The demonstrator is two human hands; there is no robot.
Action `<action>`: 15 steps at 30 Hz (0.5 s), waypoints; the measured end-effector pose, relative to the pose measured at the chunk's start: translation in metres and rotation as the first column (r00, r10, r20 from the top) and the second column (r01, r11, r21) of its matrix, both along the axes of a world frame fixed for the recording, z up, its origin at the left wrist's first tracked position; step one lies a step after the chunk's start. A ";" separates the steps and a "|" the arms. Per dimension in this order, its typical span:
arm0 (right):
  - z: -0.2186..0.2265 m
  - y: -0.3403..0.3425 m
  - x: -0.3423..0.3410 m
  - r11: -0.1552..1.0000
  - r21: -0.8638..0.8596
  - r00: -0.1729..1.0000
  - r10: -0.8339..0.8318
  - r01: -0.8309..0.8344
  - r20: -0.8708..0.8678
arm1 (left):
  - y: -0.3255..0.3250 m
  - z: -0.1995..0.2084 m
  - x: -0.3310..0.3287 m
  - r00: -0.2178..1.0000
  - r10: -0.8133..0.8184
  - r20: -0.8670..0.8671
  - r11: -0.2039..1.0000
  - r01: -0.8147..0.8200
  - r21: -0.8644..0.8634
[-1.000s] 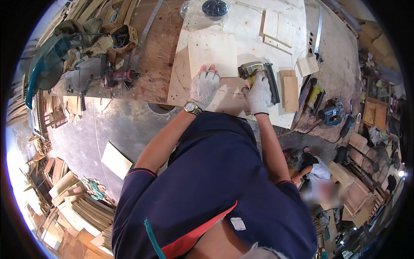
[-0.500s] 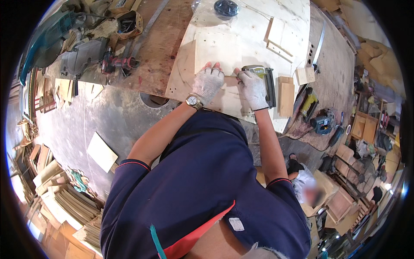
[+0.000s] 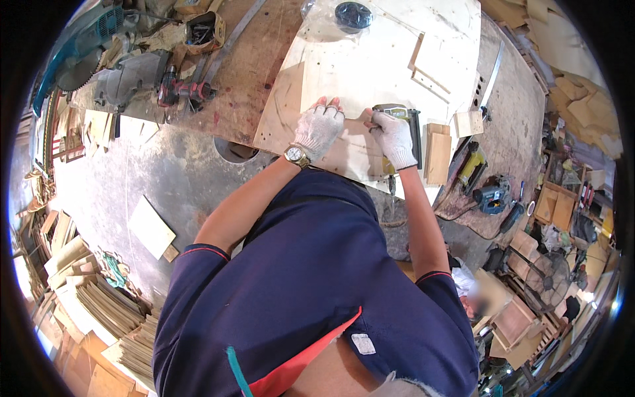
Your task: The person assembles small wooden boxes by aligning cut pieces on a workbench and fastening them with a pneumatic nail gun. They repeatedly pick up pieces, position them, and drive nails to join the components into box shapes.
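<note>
My left hand [image 3: 319, 133], in a white glove with bare fingertips, grips the near edge of a pale wooden panel [image 3: 323, 85], fingers on top, thumb hidden. The panel throws a shadow to its left on the plywood sheet [image 3: 272, 130]. Just to the right, my gloved right hand [image 3: 393, 140] is closed around the handle of a dark nail gun with a yellow-green label [image 3: 390, 110]. The gun's long magazine runs along the outer side of that hand. Both hands work close to my body, at the near part of the bench.
Narrow wooden boards [image 3: 437, 155] lie right of the gun, beside a small block [image 3: 468, 124]. An L-shaped wooden piece [image 3: 430, 81] is farther back. A yellow tool [image 3: 471, 165] and a jigsaw [image 3: 493, 196] rest at right, a red drill [image 3: 182, 90] and circular saw [image 3: 73, 66] at left.
My right hand and the nail gun have shifted and turned slightly, showing a yellow part near the wrist. The left hand stays in nearly the same place. The person at right has leaned.
</note>
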State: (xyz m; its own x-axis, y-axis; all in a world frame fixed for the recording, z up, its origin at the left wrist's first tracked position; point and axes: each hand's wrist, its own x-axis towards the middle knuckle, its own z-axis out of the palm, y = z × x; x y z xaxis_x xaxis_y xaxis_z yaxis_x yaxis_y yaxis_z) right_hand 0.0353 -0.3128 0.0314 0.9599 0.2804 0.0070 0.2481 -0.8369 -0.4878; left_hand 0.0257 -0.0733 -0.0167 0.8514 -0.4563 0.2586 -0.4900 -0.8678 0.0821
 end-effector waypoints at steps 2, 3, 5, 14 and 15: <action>0.002 0.012 -0.011 0.954 0.137 0.964 -0.263 0.267 -0.046 | 0.001 0.000 0.000 1.000 -0.012 -0.004 1.000 0.012 -0.018; 0.002 0.016 -0.016 0.869 0.218 0.895 -0.416 0.443 -0.160 | 0.001 0.000 0.000 1.000 -0.002 0.003 1.000 0.002 -0.019; -0.004 0.027 -0.022 0.726 0.348 0.795 -0.462 0.593 -0.393 | 0.001 0.000 -0.001 1.000 -0.003 -0.022 1.000 0.003 0.000; -0.028 0.053 -0.027 0.606 0.330 0.690 -0.629 0.724 -0.357 | 0.004 0.007 0.001 0.997 -0.035 -0.073 0.999 0.032 -0.038; -0.025 0.051 -0.028 0.630 0.341 0.716 -0.613 0.698 -0.333 | 0.003 0.007 0.003 0.999 -0.031 -0.010 0.998 0.030 -0.047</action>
State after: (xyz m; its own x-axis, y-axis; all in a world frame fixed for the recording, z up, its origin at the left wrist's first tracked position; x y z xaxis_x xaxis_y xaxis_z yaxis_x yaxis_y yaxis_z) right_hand 0.0071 -0.2616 0.0063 0.8832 -0.4155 -0.2176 -0.4066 -0.4473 -0.7966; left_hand 0.0286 -0.0703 -0.0097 0.8402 -0.4694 0.2716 -0.5149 -0.8477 0.1279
